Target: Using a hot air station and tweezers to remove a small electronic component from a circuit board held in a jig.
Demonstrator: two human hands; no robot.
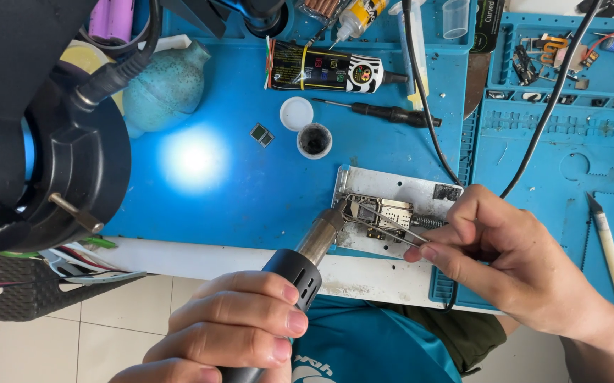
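The left hand [232, 330] is wrapped in a full fist around the black handle of a hot-air rework gun [307, 259]. Its metal nozzle angles up and to the right so that the tip sits just beside the corner of the small green-and-silver circuit board [385, 216]. The steep slant keeps the barrel clear of the other tool while aiming the outlet at one spot.

The right hand [502, 255] pinches a pair of thin steel tweezers [385, 223] between thumb and fingers, closed firmly on the shanks. The tips reach leftward across the board to meet the nozzle's mouth, probably holding a tiny part there, though it is too small to make out.

The board lies clamped on a flat grey metal holder plate [399, 188], with a coiled spring at its right edge pressing it in place, so neither hand has to steady it. The plate rests on the blue silicone work mat [236, 198], near its front edge and close to the person's body.

Further back stand a small round pot of dark paste [314, 140] with its white lid [296, 113] off beside it, and a black-handled screwdriver [385, 111], all near enough to reach. A black cable [534, 135] trails over the mat towards the right hand. A bright round pool of lamp light [193, 159] falls on the mat, well to the left of the board.
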